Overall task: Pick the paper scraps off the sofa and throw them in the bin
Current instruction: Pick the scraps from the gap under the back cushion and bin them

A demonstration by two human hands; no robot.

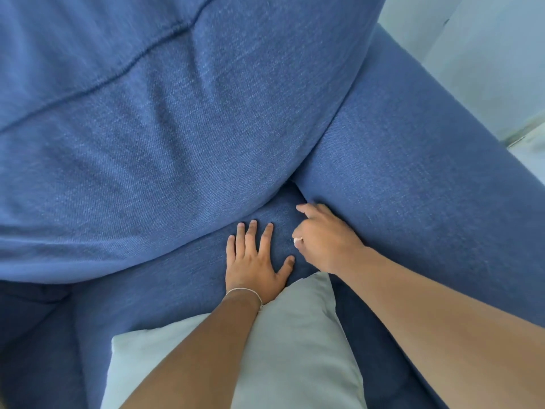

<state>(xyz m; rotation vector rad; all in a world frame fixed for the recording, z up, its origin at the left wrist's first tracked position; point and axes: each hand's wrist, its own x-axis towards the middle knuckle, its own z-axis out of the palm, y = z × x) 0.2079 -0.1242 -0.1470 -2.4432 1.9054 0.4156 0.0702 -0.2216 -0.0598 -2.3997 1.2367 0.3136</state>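
Left hand (253, 261) lies flat, fingers spread, pressing the blue sofa (177, 149) seat at lower centre of frame, thin bracelet (244, 292) on the wrist, forearm across a pale cushion (295, 335) at bottom centre. Right hand (321, 237) sits just right of it, against the armrest (427, 187), fingers curled around a small white scrap (298, 239) that shows only as a sliver at the hand's left edge. Pale wall or floor, upper right corner.
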